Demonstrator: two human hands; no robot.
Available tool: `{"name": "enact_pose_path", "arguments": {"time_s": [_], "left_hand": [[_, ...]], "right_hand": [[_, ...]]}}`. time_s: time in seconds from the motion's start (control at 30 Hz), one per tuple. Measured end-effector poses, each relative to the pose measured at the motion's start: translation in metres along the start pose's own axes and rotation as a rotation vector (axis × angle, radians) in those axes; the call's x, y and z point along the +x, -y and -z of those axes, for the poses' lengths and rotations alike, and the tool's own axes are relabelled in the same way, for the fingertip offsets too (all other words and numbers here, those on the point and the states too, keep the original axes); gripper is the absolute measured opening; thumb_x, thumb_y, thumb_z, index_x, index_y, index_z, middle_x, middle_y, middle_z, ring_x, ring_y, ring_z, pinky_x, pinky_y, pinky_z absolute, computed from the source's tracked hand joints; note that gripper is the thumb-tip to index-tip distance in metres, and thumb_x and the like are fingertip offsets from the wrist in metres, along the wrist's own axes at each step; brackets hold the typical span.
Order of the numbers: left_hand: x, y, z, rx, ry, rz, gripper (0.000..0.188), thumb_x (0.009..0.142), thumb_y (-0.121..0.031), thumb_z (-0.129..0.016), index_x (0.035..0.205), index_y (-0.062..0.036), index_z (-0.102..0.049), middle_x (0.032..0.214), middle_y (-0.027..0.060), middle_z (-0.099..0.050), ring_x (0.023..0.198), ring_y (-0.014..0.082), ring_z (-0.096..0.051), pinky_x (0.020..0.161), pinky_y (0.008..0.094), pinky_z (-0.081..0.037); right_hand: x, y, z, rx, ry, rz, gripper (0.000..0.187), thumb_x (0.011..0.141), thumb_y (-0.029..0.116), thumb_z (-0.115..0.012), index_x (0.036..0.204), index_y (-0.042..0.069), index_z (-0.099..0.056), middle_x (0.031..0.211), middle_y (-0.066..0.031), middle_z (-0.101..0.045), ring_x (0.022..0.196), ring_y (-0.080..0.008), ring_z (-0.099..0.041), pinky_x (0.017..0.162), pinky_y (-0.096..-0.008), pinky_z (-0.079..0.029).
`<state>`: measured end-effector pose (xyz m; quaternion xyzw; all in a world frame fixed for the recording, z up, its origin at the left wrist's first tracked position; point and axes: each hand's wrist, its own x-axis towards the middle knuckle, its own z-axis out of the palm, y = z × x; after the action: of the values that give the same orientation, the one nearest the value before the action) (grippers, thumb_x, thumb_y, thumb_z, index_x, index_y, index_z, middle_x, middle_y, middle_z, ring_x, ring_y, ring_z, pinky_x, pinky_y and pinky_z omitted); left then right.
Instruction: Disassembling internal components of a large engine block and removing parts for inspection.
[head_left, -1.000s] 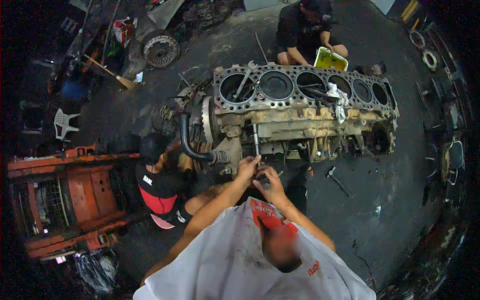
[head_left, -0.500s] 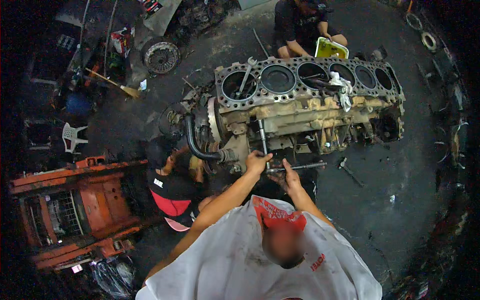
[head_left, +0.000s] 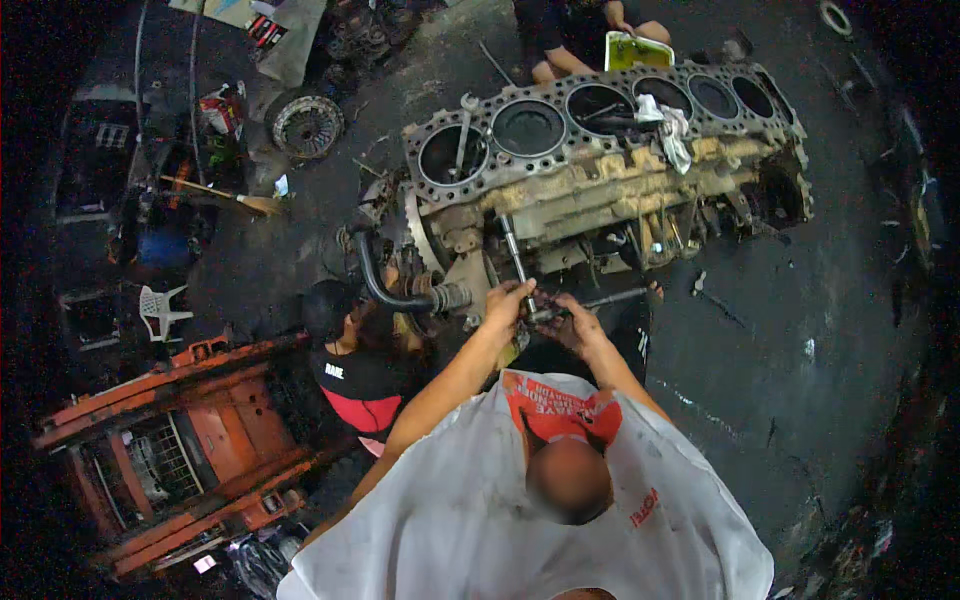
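Observation:
My left hand [head_left: 508,303] is closed round the lower end of a long chrome extension bar [head_left: 515,250], whose far end meets the side of a large engine block [head_left: 590,205]. From the near end of that bar a ratchet handle [head_left: 612,298] sticks out to the right. My right hand [head_left: 580,328] grips it close to the joint, just beside my left hand; some of its fingers are hidden. On top of the block, a combination wrench [head_left: 464,140] leans in the leftmost cylinder bore, and a white rag [head_left: 674,138] hangs over the near edge.
A black curved hose [head_left: 372,272] rises left of my hands. Close on the left crouches a person in a dark shirt [head_left: 365,375]; another sits beyond the block beside a yellow-green tray [head_left: 638,52]. An orange metal frame [head_left: 225,420] stands at lower left.
The view has turned and shifted, so the block sits higher and more tilted. My right hand has come closer to the joint and my left hand. The extension bar still meets the block.

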<state>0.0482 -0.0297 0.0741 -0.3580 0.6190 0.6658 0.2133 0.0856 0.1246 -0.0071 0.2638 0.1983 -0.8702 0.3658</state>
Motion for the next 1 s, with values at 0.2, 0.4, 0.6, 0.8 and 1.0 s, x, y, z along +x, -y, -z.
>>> {"name": "enact_pose_path", "arguments": {"time_s": [0.2,0.4,0.6,0.8,1.0], "left_hand": [[0.008,0.011,-0.001,-0.236,0.128,0.017,0.023,0.080,-0.021,-0.066,0.089,-0.0020,-0.056,0.073,0.0062,-0.061,0.064,0.0154,-0.060,0.055,0.0255,-0.048],[0.002,0.004,-0.004,-0.316,0.167,-0.005,0.022,0.082,-0.018,-0.064,0.087,0.0007,-0.055,0.074,0.0078,-0.058,0.066,0.0195,-0.060,0.062,0.0304,-0.053],[0.004,0.002,0.003,-0.225,0.199,0.004,0.021,0.082,-0.019,-0.063,0.087,0.0002,-0.054,0.074,0.0069,-0.057,0.067,0.0184,-0.060,0.060,0.0302,-0.052],[-0.006,-0.009,-0.001,-0.170,0.173,-0.002,0.019,0.083,-0.018,-0.062,0.087,-0.0006,-0.055,0.074,0.0064,-0.057,0.067,0.0176,-0.060,0.059,0.0303,-0.052],[-0.009,-0.015,-0.012,-0.097,0.116,-0.016,0.020,0.085,-0.026,-0.059,0.083,-0.0065,-0.059,0.073,0.0028,-0.058,0.060,0.0140,-0.052,0.055,0.0304,-0.043]], "right_hand": [[0.009,-0.009,0.014,-0.034,-0.132,-0.058,0.029,0.080,0.033,-0.059,0.100,0.013,-0.054,0.094,-0.0065,-0.059,0.090,-0.0226,-0.056,0.075,-0.0384,-0.047],[0.003,-0.026,0.024,-0.812,-0.354,0.268,0.040,0.081,0.035,-0.059,0.107,0.006,-0.050,0.096,-0.0120,-0.058,0.090,-0.0266,-0.056,0.077,-0.0385,-0.046],[-0.017,-0.022,-0.015,-1.463,-0.013,0.690,0.059,0.076,0.032,-0.068,0.123,0.005,-0.046,0.119,-0.0124,-0.050,0.112,-0.0275,-0.046,0.099,-0.0316,-0.026],[-0.033,0.018,-0.051,-1.406,0.105,0.418,0.055,0.073,0.037,-0.069,0.113,0.003,-0.053,0.101,-0.0143,-0.061,0.099,-0.0283,-0.056,0.088,-0.0377,-0.038],[-0.048,0.062,-0.089,-2.231,-0.040,0.838,0.022,0.067,0.022,-0.067,0.084,0.009,-0.063,0.066,-0.0107,-0.062,0.064,-0.0300,-0.062,0.069,-0.0389,-0.046]]}}
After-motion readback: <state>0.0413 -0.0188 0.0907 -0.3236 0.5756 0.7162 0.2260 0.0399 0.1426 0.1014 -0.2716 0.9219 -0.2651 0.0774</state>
